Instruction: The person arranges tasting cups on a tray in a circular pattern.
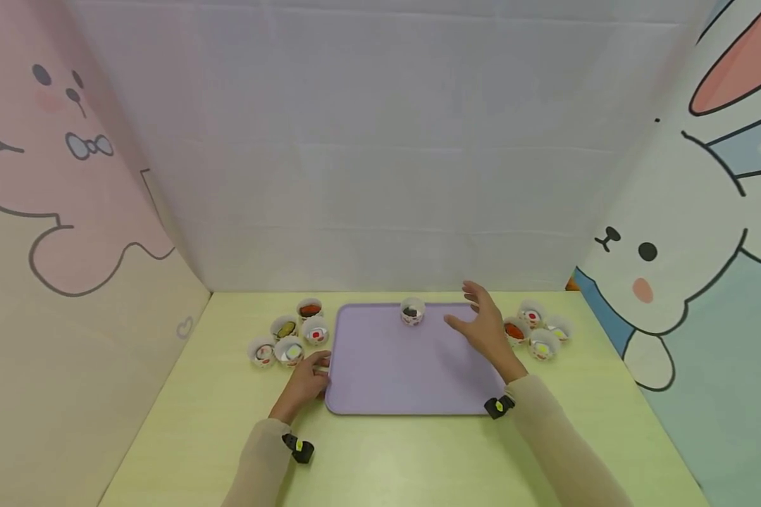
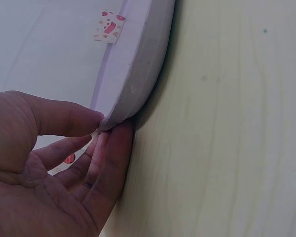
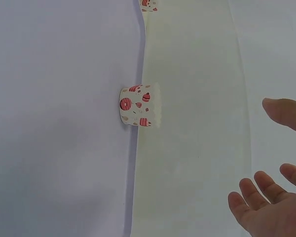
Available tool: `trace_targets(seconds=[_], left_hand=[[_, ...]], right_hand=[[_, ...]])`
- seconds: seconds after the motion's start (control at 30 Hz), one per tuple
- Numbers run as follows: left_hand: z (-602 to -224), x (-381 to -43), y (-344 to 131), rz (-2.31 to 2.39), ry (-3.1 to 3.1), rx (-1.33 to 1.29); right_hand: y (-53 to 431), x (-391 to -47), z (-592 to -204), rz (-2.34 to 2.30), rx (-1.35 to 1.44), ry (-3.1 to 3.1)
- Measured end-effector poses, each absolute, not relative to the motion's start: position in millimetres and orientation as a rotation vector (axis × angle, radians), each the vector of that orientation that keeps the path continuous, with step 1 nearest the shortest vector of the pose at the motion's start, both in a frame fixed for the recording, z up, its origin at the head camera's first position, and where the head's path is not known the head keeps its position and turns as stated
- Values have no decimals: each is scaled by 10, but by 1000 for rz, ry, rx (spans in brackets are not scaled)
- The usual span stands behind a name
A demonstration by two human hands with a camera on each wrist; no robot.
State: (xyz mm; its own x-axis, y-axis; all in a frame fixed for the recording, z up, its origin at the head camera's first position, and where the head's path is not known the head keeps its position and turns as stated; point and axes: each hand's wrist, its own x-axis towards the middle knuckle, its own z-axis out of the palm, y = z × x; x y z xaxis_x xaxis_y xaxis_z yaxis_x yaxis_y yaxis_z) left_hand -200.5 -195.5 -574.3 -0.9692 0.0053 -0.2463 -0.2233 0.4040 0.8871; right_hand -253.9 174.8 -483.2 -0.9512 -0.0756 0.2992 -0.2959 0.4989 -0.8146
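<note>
Left hand [image 1: 306, 382], one: pinching the tray at its left edge, thumb on the rim and fingertips against the outer side and underside; right hand [image 1: 485, 332], one: spread, thumb well apart from the loosely bent fingers, above the right part of the tray and apart from the nearby cups; tray [image 1: 393, 373], one, pale purple, rounded corners: lying between the two hands, immediately right of the left hand and below the right; paper cup [image 1: 412, 320], one, white with red printed sweets, dark contents: upright at the far edge of the tray, left of the right hand, beyond and to the right of the left hand; left cups [image 1: 289, 359], five, grouped: beyond the left hand, the nearest just beside its fingertips; contents red, greenish brown, white with red, white with pink, and white with yellow; right cups [image 1: 544, 354], four, grouped: right of the right hand; contents orange-red, white with red, and in two white with yellow; table [image 1: 380, 465], pale yellow-green: beneath the tray and both cup groups; sleeves [image 1: 561, 440], two, beige: behind the hands, each with a black wrist device [image 1: 499, 406]; white sheet [image 1: 380, 155]: upright beyond both hands; cartoon rabbit [image 1: 666, 232]: on the wall to the right of the right hand
</note>
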Motion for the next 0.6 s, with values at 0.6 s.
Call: trace_targets(seconds=[0.6], left_hand=[[-5730,-2004,-1954,1612,2426,-221]], right_hand=[[2338,-2261,-4868,1363,161,-2513]])
